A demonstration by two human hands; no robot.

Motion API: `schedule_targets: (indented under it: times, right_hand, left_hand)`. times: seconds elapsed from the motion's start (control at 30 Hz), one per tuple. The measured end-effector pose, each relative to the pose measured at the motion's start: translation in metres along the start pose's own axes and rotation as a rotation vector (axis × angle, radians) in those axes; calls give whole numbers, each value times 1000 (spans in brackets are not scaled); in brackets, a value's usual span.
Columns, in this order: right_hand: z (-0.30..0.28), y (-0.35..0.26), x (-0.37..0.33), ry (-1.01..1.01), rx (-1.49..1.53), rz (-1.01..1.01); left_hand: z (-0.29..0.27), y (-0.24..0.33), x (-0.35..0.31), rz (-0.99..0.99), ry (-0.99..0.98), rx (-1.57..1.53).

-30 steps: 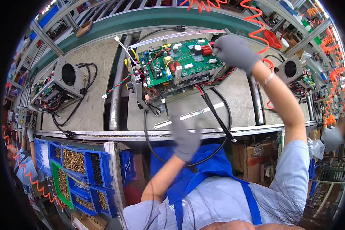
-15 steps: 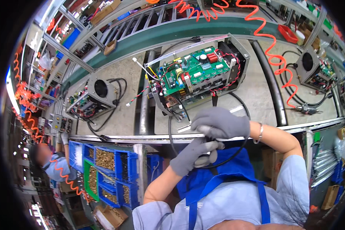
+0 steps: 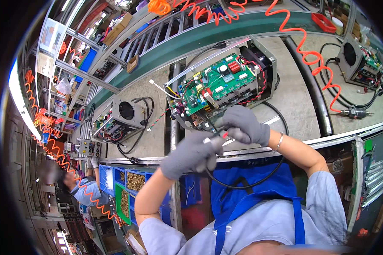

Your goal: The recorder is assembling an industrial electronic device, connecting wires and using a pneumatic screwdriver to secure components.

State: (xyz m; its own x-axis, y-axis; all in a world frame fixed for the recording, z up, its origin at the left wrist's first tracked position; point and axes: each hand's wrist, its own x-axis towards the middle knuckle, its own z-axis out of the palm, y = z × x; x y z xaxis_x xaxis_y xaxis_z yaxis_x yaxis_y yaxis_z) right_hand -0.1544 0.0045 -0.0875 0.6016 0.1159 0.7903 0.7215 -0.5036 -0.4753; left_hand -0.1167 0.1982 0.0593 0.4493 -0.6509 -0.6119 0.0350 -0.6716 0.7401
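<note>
In grey gloves, both my hands work in front of an open metal-cased unit that bears a green circuit board (image 3: 219,80). A thick black cable (image 3: 259,183) runs from behind the unit's right side and loops below my hands. My left hand (image 3: 190,155), slightly blurred, is closed on the cable near its end. My right hand (image 3: 246,126) pinches close to that end, where a small red piece (image 3: 225,135) shows between the two hands. Exactly what its fingertips grip is hidden. White-plugged wires (image 3: 161,89) stick out at the unit's left.
Similar units stand at left (image 3: 125,114) and right (image 3: 355,63). A screwdriver-like power tool (image 3: 355,112) lies right, below an orange coiled hose (image 3: 312,57). Metal rollers (image 3: 308,80) cross the bench. Blue and green bins (image 3: 122,204) hold brass parts; a co-worker (image 3: 87,191) is beyond them.
Both hands have risen toward the unit, the left moving left and the cable loop widening below. A red piece now shows between the hands. The view has shifted slightly.
</note>
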Motion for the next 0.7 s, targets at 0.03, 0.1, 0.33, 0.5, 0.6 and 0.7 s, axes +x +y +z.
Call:
schedule_targets:
  times: [0.03,0.1,0.33,0.5,0.6,0.7]
  right_hand:
    - [-6,-12,5,33,32,-57]
    - [-10,-21,5,19,-68,-119]
    - [-17,-37,14,182,-103,-63]
    - [-25,-34,8,302,202,220]
    - [-28,-37,12,366,302,381]
    - [-26,-28,20,468,245,422]
  left_hand:
    - [-15,7,5,83,-30,16]
    - [-35,27,18,326,41,139]
    - [-84,7,109,479,768,927]
    - [-82,2,110,580,664,739]
    - [-88,0,99,555,534,169]
    - [-105,10,89,479,65,-364]
